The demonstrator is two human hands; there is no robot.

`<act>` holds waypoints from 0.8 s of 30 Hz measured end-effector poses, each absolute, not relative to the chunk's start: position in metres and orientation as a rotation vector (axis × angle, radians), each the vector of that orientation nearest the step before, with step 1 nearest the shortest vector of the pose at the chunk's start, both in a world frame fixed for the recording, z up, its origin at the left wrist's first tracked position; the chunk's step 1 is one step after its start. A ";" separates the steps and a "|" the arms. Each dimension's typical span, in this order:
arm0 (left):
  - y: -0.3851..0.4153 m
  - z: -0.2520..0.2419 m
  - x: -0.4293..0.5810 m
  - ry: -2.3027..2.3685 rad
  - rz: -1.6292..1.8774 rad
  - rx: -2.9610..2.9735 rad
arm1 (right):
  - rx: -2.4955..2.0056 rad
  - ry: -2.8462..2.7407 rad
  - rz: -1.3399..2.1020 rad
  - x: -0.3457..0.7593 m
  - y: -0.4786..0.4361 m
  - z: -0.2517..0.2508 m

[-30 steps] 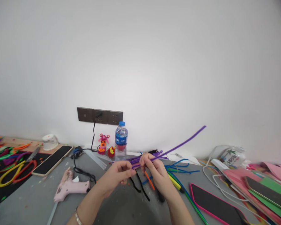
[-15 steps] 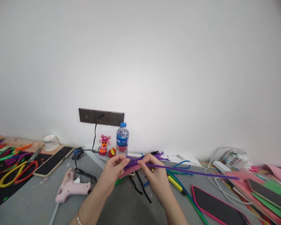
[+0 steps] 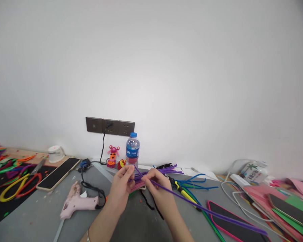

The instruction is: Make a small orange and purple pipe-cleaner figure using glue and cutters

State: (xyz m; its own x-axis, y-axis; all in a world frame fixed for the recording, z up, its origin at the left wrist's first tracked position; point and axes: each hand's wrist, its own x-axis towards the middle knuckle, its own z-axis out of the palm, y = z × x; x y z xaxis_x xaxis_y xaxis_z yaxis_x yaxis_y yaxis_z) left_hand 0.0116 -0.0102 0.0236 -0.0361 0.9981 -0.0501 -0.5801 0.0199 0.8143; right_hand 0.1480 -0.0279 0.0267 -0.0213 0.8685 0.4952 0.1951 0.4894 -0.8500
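Over the grey table (image 3: 35,220), my left hand (image 3: 122,188) pinches one end of a long purple pipe cleaner (image 3: 204,210), fingers closed. My right hand (image 3: 159,191) is closed on the same pipe cleaner a little further along. From there it slants down to the right, across a black phone with a pink rim (image 3: 232,223). Just behind my hands lies a bundle of purple pipe cleaners (image 3: 166,169), with pink strips under my fingers.
A pink glue gun (image 3: 75,201) with a black cord lies left of my hands. A water bottle (image 3: 132,151) and small craft figures (image 3: 112,156) stand by the wall sockets (image 3: 109,126). A phone (image 3: 58,173) and coloured pipe cleaners sit far left; foam sheets (image 3: 288,205) and cables far right.
The free end of the purple pipe cleaner has swung from pointing up and right, down to level, then low over the pink-rimmed phone. Both hands shifted slightly toward the wall.
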 end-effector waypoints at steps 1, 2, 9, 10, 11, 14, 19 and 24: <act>-0.009 0.026 0.009 0.803 1.422 0.739 | -0.951 -1.470 0.745 0.152 -0.027 0.028; -0.008 0.029 0.006 0.821 1.396 0.799 | -0.938 -1.421 0.795 0.157 -0.026 0.029; -0.011 0.041 -0.015 0.900 0.975 1.139 | -0.923 -1.452 0.998 0.182 -0.022 0.038; -0.011 0.040 -0.015 0.902 0.920 1.174 | -0.925 -1.478 1.009 0.182 -0.023 0.039; -0.012 0.039 -0.015 0.897 0.873 1.201 | -0.923 -1.492 1.018 0.183 -0.023 0.040; -0.013 0.033 -0.015 0.845 0.785 1.245 | -0.906 -1.498 1.059 0.184 -0.026 0.043; -0.015 0.033 -0.016 0.786 0.678 1.271 | -0.863 -1.519 1.158 0.187 -0.030 0.048; -0.020 0.037 -0.016 0.750 0.610 1.314 | -0.831 -1.518 1.190 0.188 -0.032 0.047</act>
